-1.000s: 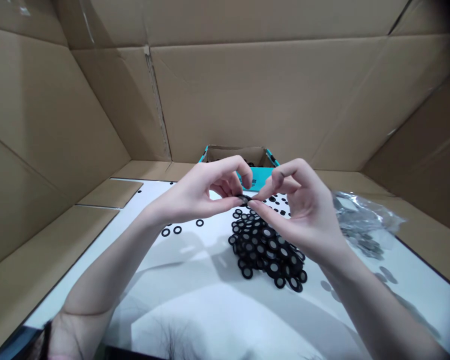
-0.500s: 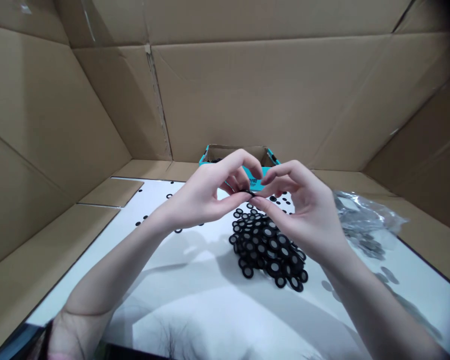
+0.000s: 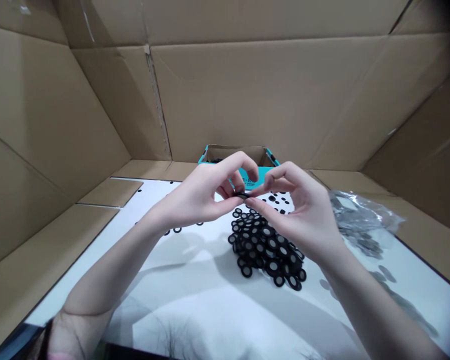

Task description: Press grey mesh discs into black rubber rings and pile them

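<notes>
1. My left grip (image 3: 197,197) is pinched nearly shut, thumb and fingertips on a black ring (image 3: 243,195).
2. My right grip (image 3: 302,212) pinches that same ring from the right.
3. A heap of black rings (image 3: 264,247) lies just below; a teal box (image 3: 260,176) sits farther off.

The left hand (image 3: 197,197) and right hand (image 3: 303,212) sit slightly further left and lower than before.

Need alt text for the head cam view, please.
The left hand and right hand pinch a small black ring above a heap of black-rimmed discs on a white sheet. A teal box stands behind them and a clear bag of grey discs lies to the right, all inside a cardboard carton.
</notes>
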A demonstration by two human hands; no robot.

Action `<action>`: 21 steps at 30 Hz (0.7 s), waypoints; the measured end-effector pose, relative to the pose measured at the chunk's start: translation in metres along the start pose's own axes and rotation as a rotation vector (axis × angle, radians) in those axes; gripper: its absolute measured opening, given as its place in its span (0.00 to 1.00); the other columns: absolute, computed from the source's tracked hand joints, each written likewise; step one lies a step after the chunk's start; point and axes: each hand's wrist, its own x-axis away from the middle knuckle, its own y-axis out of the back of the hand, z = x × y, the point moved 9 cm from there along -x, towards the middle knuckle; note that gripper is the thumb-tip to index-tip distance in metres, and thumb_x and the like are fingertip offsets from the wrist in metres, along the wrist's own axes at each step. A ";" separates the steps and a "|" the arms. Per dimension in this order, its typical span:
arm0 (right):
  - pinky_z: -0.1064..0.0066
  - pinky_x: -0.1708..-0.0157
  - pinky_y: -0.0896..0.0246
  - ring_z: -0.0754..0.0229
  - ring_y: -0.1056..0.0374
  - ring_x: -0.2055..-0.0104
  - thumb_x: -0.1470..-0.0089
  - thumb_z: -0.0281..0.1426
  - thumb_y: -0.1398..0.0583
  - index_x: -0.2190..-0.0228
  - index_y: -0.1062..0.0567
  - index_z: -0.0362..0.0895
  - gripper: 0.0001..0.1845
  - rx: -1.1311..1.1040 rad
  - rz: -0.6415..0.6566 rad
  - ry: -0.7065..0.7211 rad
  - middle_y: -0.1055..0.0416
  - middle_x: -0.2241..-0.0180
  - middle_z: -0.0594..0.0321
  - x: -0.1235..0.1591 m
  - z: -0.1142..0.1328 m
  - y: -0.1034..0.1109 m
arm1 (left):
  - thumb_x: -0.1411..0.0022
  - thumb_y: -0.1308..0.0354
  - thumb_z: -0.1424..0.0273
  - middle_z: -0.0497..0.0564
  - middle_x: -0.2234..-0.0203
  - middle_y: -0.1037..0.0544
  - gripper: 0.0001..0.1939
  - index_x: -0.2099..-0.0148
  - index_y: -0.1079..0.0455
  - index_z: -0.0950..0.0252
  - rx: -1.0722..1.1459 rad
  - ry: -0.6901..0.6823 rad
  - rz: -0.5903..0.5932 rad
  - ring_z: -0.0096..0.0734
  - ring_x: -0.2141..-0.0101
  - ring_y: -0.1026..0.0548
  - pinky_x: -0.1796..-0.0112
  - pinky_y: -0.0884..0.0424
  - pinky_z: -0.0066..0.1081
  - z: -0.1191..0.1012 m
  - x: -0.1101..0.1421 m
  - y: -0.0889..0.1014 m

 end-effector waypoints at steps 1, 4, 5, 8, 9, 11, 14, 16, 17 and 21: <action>0.62 0.59 0.32 0.59 0.24 0.65 0.49 0.27 0.33 0.69 0.33 0.49 0.13 0.008 -0.010 0.006 0.29 0.72 0.71 0.000 0.001 0.001 | 0.38 0.44 0.81 0.46 0.69 0.25 0.13 0.54 0.37 0.63 0.002 -0.009 -0.006 0.23 0.67 0.25 0.67 0.25 0.21 -0.001 0.000 0.000; 0.62 0.59 0.33 0.60 0.25 0.66 0.49 0.26 0.34 0.70 0.33 0.49 0.12 0.045 -0.043 0.017 0.28 0.72 0.71 -0.001 0.002 0.006 | 0.37 0.44 0.81 0.45 0.70 0.26 0.11 0.54 0.37 0.64 0.001 -0.038 -0.034 0.21 0.70 0.26 0.68 0.26 0.20 -0.002 -0.001 -0.001; 0.62 0.60 0.34 0.61 0.26 0.67 0.49 0.26 0.34 0.70 0.33 0.49 0.12 0.055 -0.046 0.011 0.28 0.73 0.71 -0.001 0.002 0.007 | 0.37 0.45 0.81 0.46 0.69 0.26 0.11 0.54 0.37 0.63 -0.001 -0.045 -0.047 0.20 0.70 0.26 0.69 0.27 0.20 -0.002 -0.002 -0.001; 0.63 0.63 0.35 0.61 0.29 0.69 0.51 0.26 0.34 0.71 0.33 0.49 0.12 0.023 -0.022 -0.027 0.30 0.75 0.72 -0.002 -0.003 0.006 | 0.36 0.45 0.80 0.46 0.67 0.27 0.11 0.54 0.38 0.62 -0.021 -0.043 -0.056 0.21 0.68 0.25 0.69 0.27 0.21 -0.002 -0.001 -0.003; 0.64 0.65 0.35 0.62 0.29 0.70 0.52 0.26 0.33 0.72 0.34 0.49 0.13 -0.006 -0.009 -0.039 0.30 0.75 0.72 -0.002 -0.004 0.005 | 0.36 0.46 0.81 0.46 0.67 0.28 0.11 0.55 0.38 0.62 -0.044 -0.037 -0.041 0.22 0.68 0.25 0.69 0.27 0.21 -0.002 -0.001 -0.005; 0.66 0.67 0.35 0.62 0.29 0.71 0.53 0.24 0.33 0.73 0.34 0.49 0.15 -0.062 -0.004 -0.044 0.31 0.76 0.73 -0.002 -0.005 0.005 | 0.37 0.47 0.82 0.45 0.68 0.28 0.11 0.56 0.39 0.62 -0.115 -0.034 0.002 0.22 0.69 0.26 0.70 0.28 0.21 -0.003 -0.001 -0.009; 0.65 0.67 0.34 0.62 0.28 0.71 0.53 0.24 0.33 0.72 0.35 0.49 0.16 -0.085 -0.022 -0.031 0.31 0.77 0.73 -0.001 -0.004 0.005 | 0.37 0.47 0.83 0.44 0.70 0.27 0.11 0.57 0.38 0.62 -0.228 -0.049 0.044 0.21 0.72 0.29 0.71 0.31 0.22 -0.007 0.000 -0.011; 0.63 0.64 0.33 0.60 0.26 0.69 0.52 0.25 0.33 0.71 0.35 0.49 0.16 -0.062 -0.021 -0.029 0.29 0.76 0.73 0.000 -0.004 0.005 | 0.37 0.47 0.82 0.43 0.71 0.27 0.11 0.57 0.38 0.62 -0.242 -0.050 0.036 0.21 0.73 0.28 0.71 0.32 0.23 -0.008 0.000 -0.009; 0.61 0.61 0.32 0.59 0.24 0.68 0.51 0.26 0.33 0.70 0.35 0.49 0.15 -0.046 -0.014 -0.035 0.27 0.75 0.73 -0.001 -0.004 0.005 | 0.38 0.46 0.82 0.43 0.72 0.26 0.11 0.56 0.38 0.62 -0.227 -0.045 0.024 0.22 0.72 0.27 0.70 0.31 0.23 -0.007 0.000 -0.007; 0.57 0.55 0.31 0.55 0.21 0.63 0.50 0.28 0.33 0.68 0.32 0.49 0.12 -0.023 -0.019 -0.043 0.22 0.71 0.69 -0.002 -0.003 0.011 | 0.39 0.46 0.82 0.43 0.72 0.24 0.13 0.54 0.37 0.62 -0.180 -0.020 -0.016 0.23 0.70 0.25 0.68 0.29 0.24 -0.006 0.000 -0.004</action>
